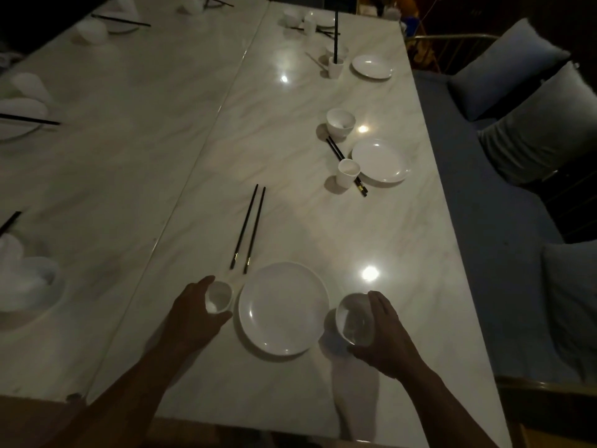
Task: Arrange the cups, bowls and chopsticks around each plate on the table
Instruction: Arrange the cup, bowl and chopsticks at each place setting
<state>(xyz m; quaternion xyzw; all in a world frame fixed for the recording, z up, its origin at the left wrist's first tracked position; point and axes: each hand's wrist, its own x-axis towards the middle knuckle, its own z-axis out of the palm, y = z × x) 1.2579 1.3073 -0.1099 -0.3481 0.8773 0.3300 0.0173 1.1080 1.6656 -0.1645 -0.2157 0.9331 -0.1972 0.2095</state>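
Observation:
A white plate [283, 308] lies near the front edge of the marble table [200, 176]. My left hand [193, 313] grips a small white cup [220, 297] just left of the plate. My right hand [386, 337] holds a white bowl [354, 319] tilted on its side, just right of the plate. A pair of black chopsticks [248, 229] lies above the cup, reaching away from me.
Further along the right side lie a second plate [381, 160] with a cup [347, 172], bowl [340, 122] and chopsticks [345, 166], then a third plate [373, 66]. Blurred settings line the left side. Grey cushions [517, 92] sit on a bench to the right.

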